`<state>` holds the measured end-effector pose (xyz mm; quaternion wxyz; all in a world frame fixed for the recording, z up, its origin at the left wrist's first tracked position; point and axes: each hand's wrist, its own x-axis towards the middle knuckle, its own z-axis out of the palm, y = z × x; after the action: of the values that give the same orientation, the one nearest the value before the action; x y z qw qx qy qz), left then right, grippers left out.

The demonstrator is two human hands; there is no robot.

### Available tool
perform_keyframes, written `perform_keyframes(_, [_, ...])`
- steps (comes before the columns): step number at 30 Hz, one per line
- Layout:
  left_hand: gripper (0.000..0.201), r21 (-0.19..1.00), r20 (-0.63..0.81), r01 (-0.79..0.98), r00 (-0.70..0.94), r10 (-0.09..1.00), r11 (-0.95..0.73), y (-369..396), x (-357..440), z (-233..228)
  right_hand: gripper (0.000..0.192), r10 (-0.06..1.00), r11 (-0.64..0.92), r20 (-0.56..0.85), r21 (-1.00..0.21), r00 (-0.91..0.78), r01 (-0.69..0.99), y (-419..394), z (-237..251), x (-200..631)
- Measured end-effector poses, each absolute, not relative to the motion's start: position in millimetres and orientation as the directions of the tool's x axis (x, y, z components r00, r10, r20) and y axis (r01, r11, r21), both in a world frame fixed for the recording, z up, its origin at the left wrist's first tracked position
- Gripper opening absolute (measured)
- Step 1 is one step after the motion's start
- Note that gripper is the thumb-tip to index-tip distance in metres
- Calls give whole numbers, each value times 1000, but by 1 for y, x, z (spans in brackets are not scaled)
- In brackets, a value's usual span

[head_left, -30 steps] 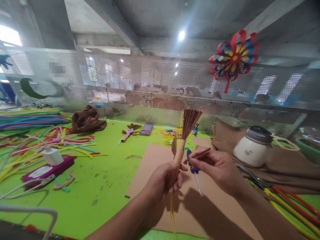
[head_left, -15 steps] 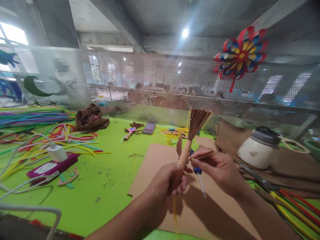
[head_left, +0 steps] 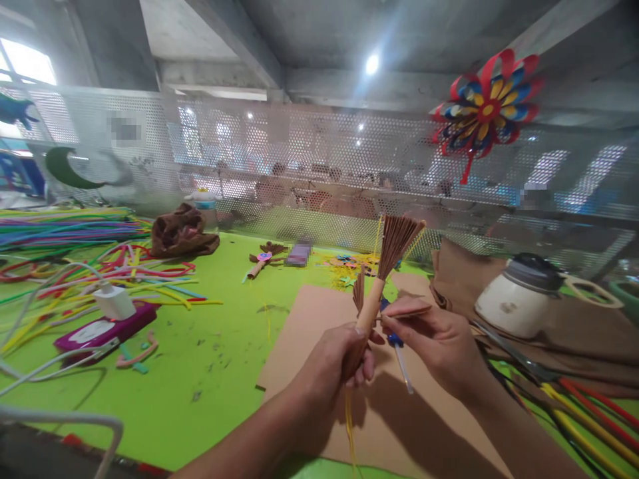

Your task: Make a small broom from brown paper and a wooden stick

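Observation:
My left hand (head_left: 344,362) is wrapped round a light-brown paper tube (head_left: 370,307), held upright with a slight tilt to the right. Out of its top spreads a pleated brown paper fan (head_left: 398,243), with yellow strings along both edges. A smaller pleated piece (head_left: 358,293) sticks out on the tube's left side. Yellow strings (head_left: 349,426) hang below the hand. My right hand (head_left: 439,339) pinches a folded brown paper piece (head_left: 412,313) against the tube's right side; where they meet is partly hidden by the fingers. Behind, a blue-handled tool with a clear shaft (head_left: 403,366) lies on the cardboard sheet (head_left: 304,332).
Scissors (head_left: 524,356) with red and yellow handles and a cream jar (head_left: 514,303) stand at the right on brown paper (head_left: 589,339). Left lie a purple power strip (head_left: 144,319), coloured pipe cleaners (head_left: 150,273) and crumpled brown paper (head_left: 182,233). A perforated screen (head_left: 299,146) rises behind.
Both hands keep nearly the same pose on the tube and the folded paper. The view has shifted very slightly.

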<state>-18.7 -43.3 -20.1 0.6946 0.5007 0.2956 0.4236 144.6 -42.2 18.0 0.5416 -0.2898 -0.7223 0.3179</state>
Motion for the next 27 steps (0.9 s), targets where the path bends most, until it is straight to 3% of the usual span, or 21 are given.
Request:
perform_keyframes(8, [32,945,26,-299,473,881,133,-41,-19,-25,11,718,696,664,-694,-210,187,-40,6,149])
perform_keyframes(27, [32,953,11,-274,458,889,129,-41,-19,-24,12,682,730,722,-666,-113,154,-42,1,141])
